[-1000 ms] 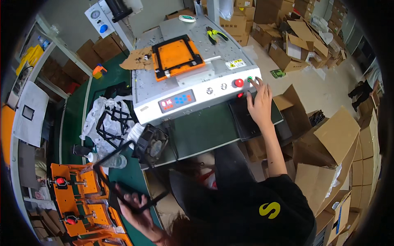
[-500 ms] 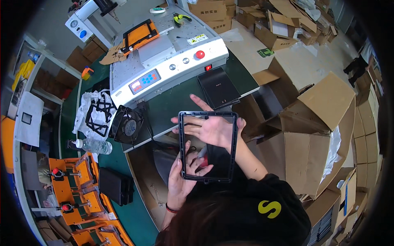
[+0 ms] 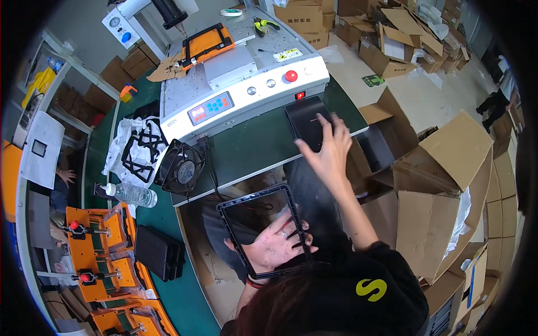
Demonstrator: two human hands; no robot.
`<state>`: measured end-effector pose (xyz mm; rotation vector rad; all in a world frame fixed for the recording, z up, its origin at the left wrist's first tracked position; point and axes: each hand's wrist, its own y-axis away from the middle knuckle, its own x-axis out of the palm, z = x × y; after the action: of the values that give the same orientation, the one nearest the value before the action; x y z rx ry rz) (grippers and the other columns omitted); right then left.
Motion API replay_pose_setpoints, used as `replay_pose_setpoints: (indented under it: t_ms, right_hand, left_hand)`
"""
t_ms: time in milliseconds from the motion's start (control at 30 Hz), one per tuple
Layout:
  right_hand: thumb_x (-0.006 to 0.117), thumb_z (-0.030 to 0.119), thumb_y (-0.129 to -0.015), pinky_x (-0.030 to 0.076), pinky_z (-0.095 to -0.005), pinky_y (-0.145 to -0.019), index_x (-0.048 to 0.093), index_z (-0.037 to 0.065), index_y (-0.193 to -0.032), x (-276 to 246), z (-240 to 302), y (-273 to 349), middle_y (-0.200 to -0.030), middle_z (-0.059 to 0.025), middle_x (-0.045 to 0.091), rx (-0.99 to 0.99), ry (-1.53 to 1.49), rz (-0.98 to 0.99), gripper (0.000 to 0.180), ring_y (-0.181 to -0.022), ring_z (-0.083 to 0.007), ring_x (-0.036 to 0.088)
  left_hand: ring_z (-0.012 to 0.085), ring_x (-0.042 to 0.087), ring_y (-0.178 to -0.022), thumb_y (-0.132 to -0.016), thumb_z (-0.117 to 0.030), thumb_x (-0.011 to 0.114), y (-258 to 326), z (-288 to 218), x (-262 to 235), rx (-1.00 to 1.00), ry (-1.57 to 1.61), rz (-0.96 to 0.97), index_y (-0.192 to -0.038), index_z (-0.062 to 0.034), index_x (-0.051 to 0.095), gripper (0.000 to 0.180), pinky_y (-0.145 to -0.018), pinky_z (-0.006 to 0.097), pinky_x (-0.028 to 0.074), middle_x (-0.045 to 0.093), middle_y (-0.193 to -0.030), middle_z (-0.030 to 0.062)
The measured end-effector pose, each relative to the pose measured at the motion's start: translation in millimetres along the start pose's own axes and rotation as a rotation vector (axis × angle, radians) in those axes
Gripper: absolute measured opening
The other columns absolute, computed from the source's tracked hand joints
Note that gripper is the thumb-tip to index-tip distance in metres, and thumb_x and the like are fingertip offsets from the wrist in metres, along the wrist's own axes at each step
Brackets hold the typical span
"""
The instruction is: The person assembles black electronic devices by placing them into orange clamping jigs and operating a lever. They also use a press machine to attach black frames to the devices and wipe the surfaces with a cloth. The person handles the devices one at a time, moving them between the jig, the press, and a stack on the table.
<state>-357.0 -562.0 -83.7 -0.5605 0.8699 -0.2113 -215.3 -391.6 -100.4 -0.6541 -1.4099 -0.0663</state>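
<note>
Black moulded plastic frame, rectangular, open-centred, held above the lap, just short of the green bench. Left hand closed on it: palm seen through the opening, fingers curled at the right bar, thumb by the left. Right hand empty, thumb and fingers spread over a flat black panel near the bench's front edge; contact, cannot tell. Hands well apart.

Risks, as judged. No support seen for the frame beyond that one hand; slack fingers could let it drop. Bars look thin, so a hard squeeze across the opening could bow them. Fan cord comes to the bench edge near the frame's far-left corner; a careless swing could snag it and tug the axial fan. Panel looks smooth; a push instead of a pinch could slide it over the edge. Dark hair lies close to the frame's near end and could catch.

Orientation: frame's long axis runs from the body out toward the bench, far end leaning to the person's left. Opening faces up at the camera; exact tilt hard to judge through the fisheye. Panel's long axis leans roughly the same way.
</note>
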Motion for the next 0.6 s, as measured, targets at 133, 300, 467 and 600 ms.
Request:
replay_pose_setpoints:
  t_ms: [133, 300, 467, 600]
  right_hand:
    - [0.075, 0.037, -0.067, 0.031, -0.0481, -0.098, 0.035, 0.001, -0.133, 12.1, -24.4, -1.6, -0.127, -0.0314, 0.04, 0.108, 0.178, 0.074, 0.085, -0.117, -0.0444, 0.038]
    - [0.076, 0.035, -0.064, 0.042, -0.0452, -0.089, 0.031, 0.0, -0.134, -4.9, -28.0, -9.5, -0.117, -0.0288, 0.048, 0.038, 0.138, 0.129, 0.09, -0.104, -0.0423, 0.05]
    - [0.074, 0.027, -0.063, 0.047, -0.0426, -0.085, 0.04, -0.002, -0.124, -41.8, 12.1, -15.0, -0.104, -0.0247, 0.058, 0.075, -0.123, 0.118, 0.075, -0.097, -0.0398, 0.058]
    - [0.073, 0.025, -0.055, 0.044, -0.044, -0.092, 0.054, 0.001, -0.114, -59.9, 71.9, 26.0, -0.115, -0.0258, 0.053, -0.242, -0.462, 0.392, 0.066, -0.107, -0.0389, 0.054]
  left_hand:
    - [0.0444, 0.034, -0.123, -0.051, -0.082, 0.061, 10.6, -15.1, 3.6, 0.127, -0.048, -0.137, -0.147, -0.0142, -0.003, 0.134, -0.105, 0.064, 0.018, 0.021, -0.146, 0.0212]
    - [0.0442, 0.034, -0.125, -0.058, -0.08, 0.057, 12.0, -38.3, 13.2, 0.295, -0.166, -0.244, -0.147, -0.0183, -0.002, 0.123, -0.107, 0.062, 0.016, 0.017, -0.148, 0.0194]
    - [0.0373, 0.027, -0.132, -0.06, -0.075, 0.061, 2.1, -60.0, 9.0, 0.596, -0.454, -0.369, -0.147, -0.0174, 0.007, 0.118, -0.111, 0.053, 0.015, 0.017, -0.15, 0.0142]
    - [0.0328, 0.026, -0.133, -0.057, -0.071, 0.068, -2.4, -68.7, -1.1, 0.627, -0.48, -0.291, -0.147, -0.0151, 0.004, 0.124, -0.112, 0.049, 0.015, 0.016, -0.15, 0.0129]
